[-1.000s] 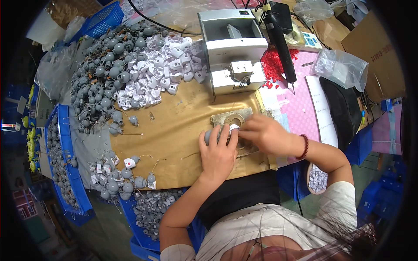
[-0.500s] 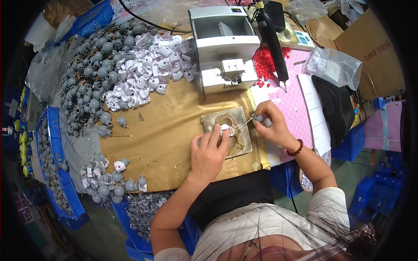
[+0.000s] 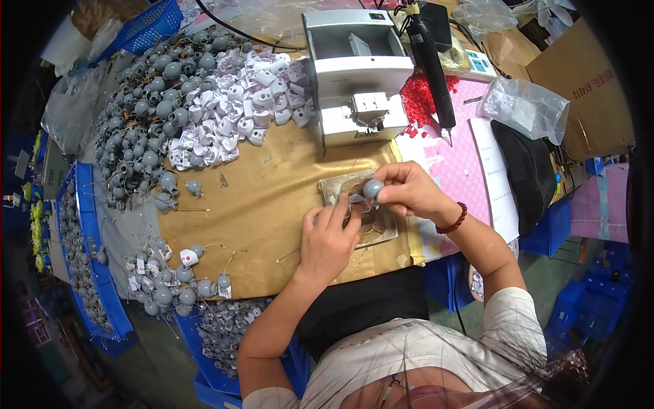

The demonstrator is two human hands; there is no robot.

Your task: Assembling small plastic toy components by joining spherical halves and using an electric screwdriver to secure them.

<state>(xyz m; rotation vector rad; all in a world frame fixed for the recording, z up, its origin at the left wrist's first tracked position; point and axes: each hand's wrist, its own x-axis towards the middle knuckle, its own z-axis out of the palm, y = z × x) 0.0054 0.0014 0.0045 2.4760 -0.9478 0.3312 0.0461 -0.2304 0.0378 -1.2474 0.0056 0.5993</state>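
Note:
A square block with rounded hollows (image 3: 390, 229) lies on the brown table cover before me. My left hand (image 3: 328, 237) reaches over its left side, fingertips closed on a small white plastic piece (image 3: 356, 199) at the hollows. Part of something grey (image 3: 315, 219) shows beside that hand's knuckles. My right hand (image 3: 413, 193) pinches a smooth grey ball (image 3: 372, 189) between thumb and fingers, just above the white piece. My fingers partly hide the piece, and I cannot make out whether the ball touches it.
Heaps of grey balls with wires (image 3: 146, 109) and white plastic housings (image 3: 248, 99) cover the back left. Behind the block stands a white machine (image 3: 361, 75); a black electric screwdriver (image 3: 432, 78) hangs beside red parts (image 3: 417, 99). More wired balls (image 3: 163, 295) lie front left.
My right hand has moved left with the grey ball, from the block's right edge to over the white piece. The wire stretched between them no longer shows. My left hand stays nearly in place.

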